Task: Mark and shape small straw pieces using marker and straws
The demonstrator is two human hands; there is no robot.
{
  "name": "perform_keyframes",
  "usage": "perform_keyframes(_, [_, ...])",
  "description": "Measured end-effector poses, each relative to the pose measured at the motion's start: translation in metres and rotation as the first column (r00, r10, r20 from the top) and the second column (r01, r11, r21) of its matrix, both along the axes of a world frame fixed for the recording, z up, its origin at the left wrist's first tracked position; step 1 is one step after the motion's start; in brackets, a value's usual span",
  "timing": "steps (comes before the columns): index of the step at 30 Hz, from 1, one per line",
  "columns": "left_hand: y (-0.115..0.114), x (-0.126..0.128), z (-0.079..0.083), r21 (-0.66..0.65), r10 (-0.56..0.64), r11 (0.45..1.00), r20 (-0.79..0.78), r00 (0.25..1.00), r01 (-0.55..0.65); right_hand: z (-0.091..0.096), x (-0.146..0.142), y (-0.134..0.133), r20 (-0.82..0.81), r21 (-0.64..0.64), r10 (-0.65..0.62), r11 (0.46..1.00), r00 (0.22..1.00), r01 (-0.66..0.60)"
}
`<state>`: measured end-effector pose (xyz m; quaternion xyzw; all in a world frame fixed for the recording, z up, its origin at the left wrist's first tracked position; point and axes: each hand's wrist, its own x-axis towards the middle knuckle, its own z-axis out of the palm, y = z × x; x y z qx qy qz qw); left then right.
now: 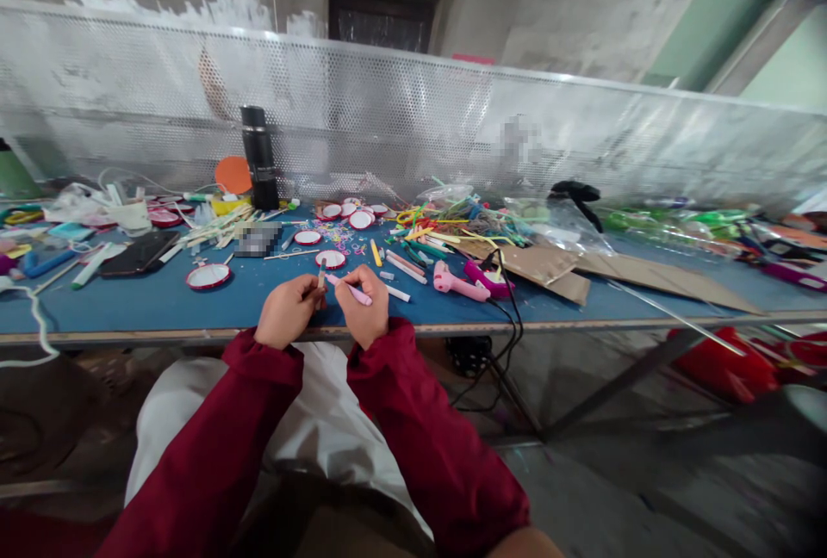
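Observation:
Both hands rest at the front edge of the blue table (pixel 194 304). My left hand (pixel 289 308) is closed, pinching a small thin stick that stands upright at its fingertips. My right hand (pixel 365 310) is closed round a pink pen-like stick (pixel 349 289), whose tip points left toward the small stick. The two hands almost touch. A red-rimmed white disc (pixel 331 259) lies just beyond them. Dark red sleeves cover both forearms.
A pink glue gun (pixel 456 284) with a black cable lies to the right. Cardboard sheets (pixel 620 274), coloured sticks, more red-rimmed discs (pixel 208 276), a black phone (pixel 138 254) and a black bottle (pixel 259 158) crowd the table. A perforated metal screen (pixel 413 110) backs it.

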<state>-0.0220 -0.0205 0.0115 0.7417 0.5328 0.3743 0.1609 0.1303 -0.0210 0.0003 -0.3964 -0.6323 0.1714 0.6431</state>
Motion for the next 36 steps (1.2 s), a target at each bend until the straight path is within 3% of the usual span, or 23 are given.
perform_keyframes(36, [-0.0033,0.0014,0.0032,-0.003,0.011,1.0,-0.024,1.0,-0.011,0.0028,0.0003,-0.001,-0.016,-0.009,0.011,1.0,1.0,-0.011])
